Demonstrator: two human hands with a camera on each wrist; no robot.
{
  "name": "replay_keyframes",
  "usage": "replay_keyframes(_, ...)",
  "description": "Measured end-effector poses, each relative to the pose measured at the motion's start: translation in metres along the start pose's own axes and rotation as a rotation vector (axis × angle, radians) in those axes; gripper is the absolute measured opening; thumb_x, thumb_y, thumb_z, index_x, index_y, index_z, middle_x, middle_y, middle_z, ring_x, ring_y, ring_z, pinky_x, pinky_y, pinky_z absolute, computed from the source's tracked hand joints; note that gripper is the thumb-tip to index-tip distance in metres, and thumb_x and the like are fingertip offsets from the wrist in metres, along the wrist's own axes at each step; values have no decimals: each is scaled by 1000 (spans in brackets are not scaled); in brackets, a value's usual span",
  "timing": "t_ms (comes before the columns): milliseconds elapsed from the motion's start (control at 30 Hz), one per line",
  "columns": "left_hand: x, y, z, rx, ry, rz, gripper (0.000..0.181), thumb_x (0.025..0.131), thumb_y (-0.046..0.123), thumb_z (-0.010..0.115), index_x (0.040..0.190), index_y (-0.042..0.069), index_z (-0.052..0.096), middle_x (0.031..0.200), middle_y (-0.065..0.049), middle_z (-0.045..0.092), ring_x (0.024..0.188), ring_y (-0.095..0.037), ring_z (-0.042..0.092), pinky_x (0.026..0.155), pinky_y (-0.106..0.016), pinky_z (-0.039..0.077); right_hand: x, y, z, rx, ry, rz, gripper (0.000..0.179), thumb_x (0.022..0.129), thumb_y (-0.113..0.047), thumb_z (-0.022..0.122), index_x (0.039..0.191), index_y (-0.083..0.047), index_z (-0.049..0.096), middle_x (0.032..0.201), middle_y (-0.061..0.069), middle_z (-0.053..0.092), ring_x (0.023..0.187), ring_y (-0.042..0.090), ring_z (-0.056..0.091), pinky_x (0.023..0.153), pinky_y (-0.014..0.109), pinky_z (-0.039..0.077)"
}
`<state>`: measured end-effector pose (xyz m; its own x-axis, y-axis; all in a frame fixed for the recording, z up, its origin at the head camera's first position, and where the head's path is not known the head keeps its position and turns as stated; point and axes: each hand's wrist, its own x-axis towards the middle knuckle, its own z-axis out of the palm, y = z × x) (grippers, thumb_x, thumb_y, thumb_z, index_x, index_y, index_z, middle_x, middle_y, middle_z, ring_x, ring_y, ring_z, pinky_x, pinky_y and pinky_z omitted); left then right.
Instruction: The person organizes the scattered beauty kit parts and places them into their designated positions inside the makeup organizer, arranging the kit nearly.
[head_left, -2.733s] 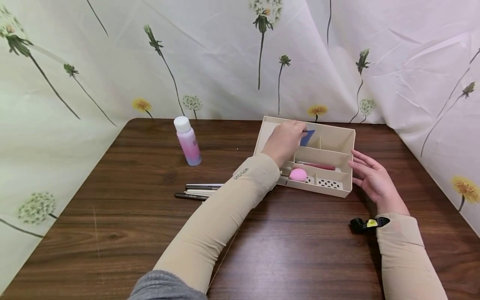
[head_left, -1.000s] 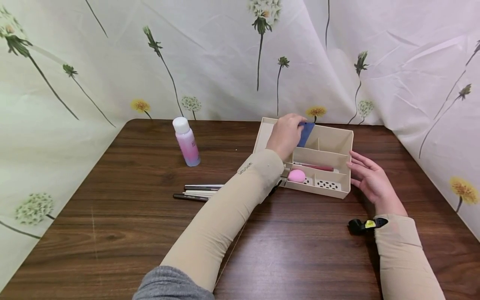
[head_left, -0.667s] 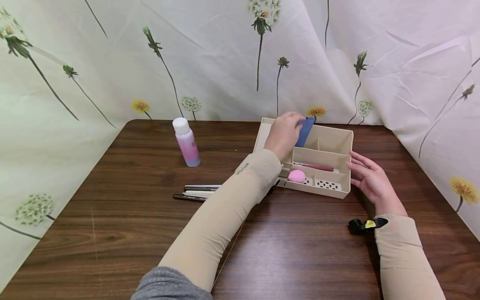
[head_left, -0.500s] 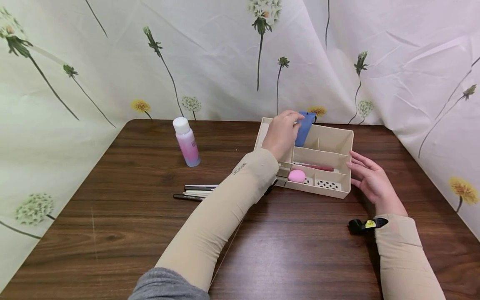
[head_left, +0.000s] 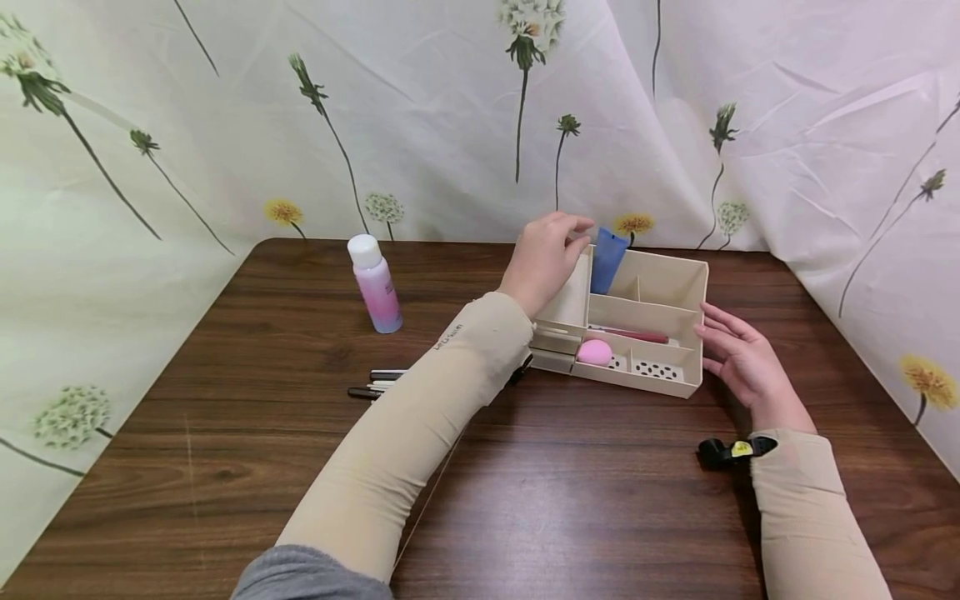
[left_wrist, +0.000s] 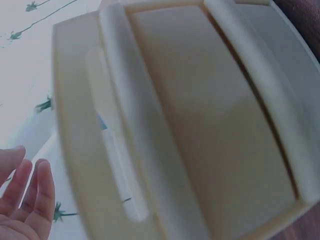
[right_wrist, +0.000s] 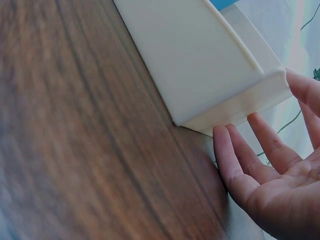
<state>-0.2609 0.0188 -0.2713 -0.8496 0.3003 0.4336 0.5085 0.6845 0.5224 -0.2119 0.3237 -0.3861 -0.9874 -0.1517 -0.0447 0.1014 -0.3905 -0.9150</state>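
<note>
A cream desktop organizer box (head_left: pixel 667 387) with several compartments stands toward the back right of the table. In its back compartment a blue squeeze tube (head_left: pixel 608 260) leans upright, its flat end above the rim. My left hand (head_left: pixel 545 257) hovers over the organizer's left part, fingers loosely bent and apart from the tube, holding nothing. In the left wrist view that hand (left_wrist: pixel 25 200) shows its fingers spread beside the box. Fingertips of my right hand (head_left: pixel 750 362) rest against the box's right end, as the right wrist view also shows. A pink makeup sponge (head_left: pixel 595 352) and a red-handled stick (head_left: pixel 637 335) lie in front compartments.
A pink-and-lilac spray bottle (head_left: pixel 377 286) with a white cap stands on the left of the dark wooden table (head_left: pixel 247 450). Several black and white thin sticks (head_left: pixel 382 383) lie partly under the left forearm. A flower-print cloth (head_left: pixel 450 108) hangs behind.
My left hand raised the blue tube into a more upright stance in the back compartment, then let go and moved left. The right hand has kept its place at the box's end.
</note>
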Motion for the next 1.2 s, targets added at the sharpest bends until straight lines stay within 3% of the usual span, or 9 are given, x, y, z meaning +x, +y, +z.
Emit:
replay_keyframes(300,-7,1,-25,-17,38,48,29,98,19,63,126,9,67,124,-3,69,103,-14,68,89,-21,53,0,0,2,7,-2,1,38,99,4,52,119,-21,72,109,-7,72,95,7,70,73,29,58)
replay_keyframes(633,-15,-6,-55,-5,65,50,30,97,21,64,126,11,68,124,-3,69,102,-15,67,89,-23,52,0,1,3,-7,10,6,37,98,3,53,118,-22,72,109,-7,72,95,7,70,73,29,58)
replay_keyframes(1033,-26,-32,-92,31,163,97,29,97,19,65,122,6,69,119,-10,71,101,-21,68,91,-29,53,-1,-1,3,-14,25,13,36,98,2,55,118,-23,72,110,-8,68,94,6,70,73,29,58)
replay_keyframes(1200,-31,-45,-106,42,177,57,29,97,18,66,123,5,68,119,-11,70,103,-24,67,90,-32,54,-1,1,2,-7,21,14,36,98,2,54,117,-23,72,109,-8,69,94,6,70,73,29,58)
